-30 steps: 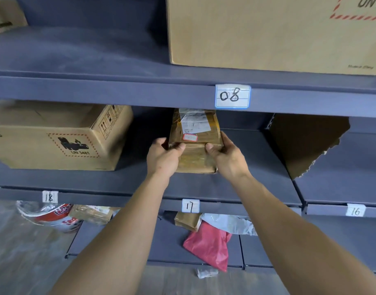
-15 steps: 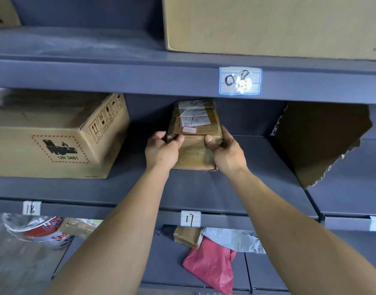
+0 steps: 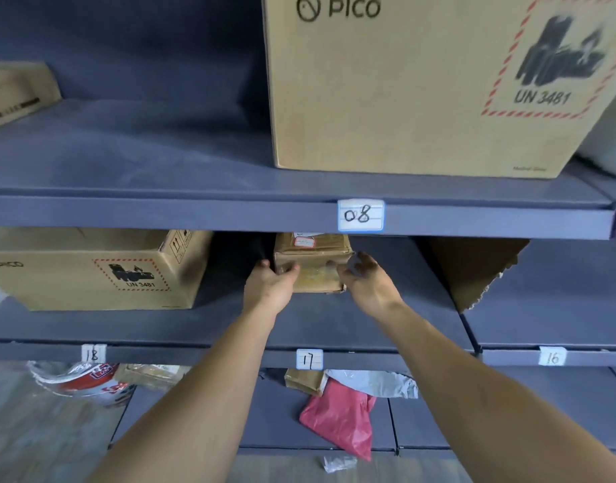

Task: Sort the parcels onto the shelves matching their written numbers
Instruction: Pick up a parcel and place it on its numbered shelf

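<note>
Our left hand [image 3: 270,287] grips the taped parcel [image 3: 313,252] by its left corner on shelf 17 [image 3: 334,325]; our right hand [image 3: 366,284] is at its right edge, grip too blurred to tell.

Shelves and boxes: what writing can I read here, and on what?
"PICO": upper box
"UN 3481": upper box
"PICO": left box
"UN 3481": left box
"08": upper shelf tag
"18": left tag
"17": middle tag
"16": right tag
Sticker on the parcel: too blurred to read.
</note>
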Demonstrator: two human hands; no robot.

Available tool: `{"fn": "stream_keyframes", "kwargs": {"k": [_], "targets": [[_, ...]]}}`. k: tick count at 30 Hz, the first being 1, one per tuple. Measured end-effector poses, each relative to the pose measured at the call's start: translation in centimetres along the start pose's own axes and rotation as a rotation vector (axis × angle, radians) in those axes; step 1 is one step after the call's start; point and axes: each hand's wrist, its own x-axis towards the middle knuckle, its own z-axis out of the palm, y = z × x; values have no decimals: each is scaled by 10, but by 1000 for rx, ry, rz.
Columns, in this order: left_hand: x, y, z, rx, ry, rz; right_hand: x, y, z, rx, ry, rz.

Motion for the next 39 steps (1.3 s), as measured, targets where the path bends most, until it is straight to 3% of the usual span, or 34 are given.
{"fn": "stream_keyframes", "kwargs": {"k": [6,15,22,30,39], "targets": [[-62,18,-19,290,-110,139,-71,-32,-31,-323,-57,26],[-162,67,-57,458,-328,341,-177,-72,-78,-378,49,52],[-232,97,-60,522,-407,528,-261,-80,-121,-436,141,106],[-307,118,-19,630,-544,710,-332,-52,-179,-529,230,190],[-394,154,90,760,-759,885,-400,29,-278,-577,373,347]]}}
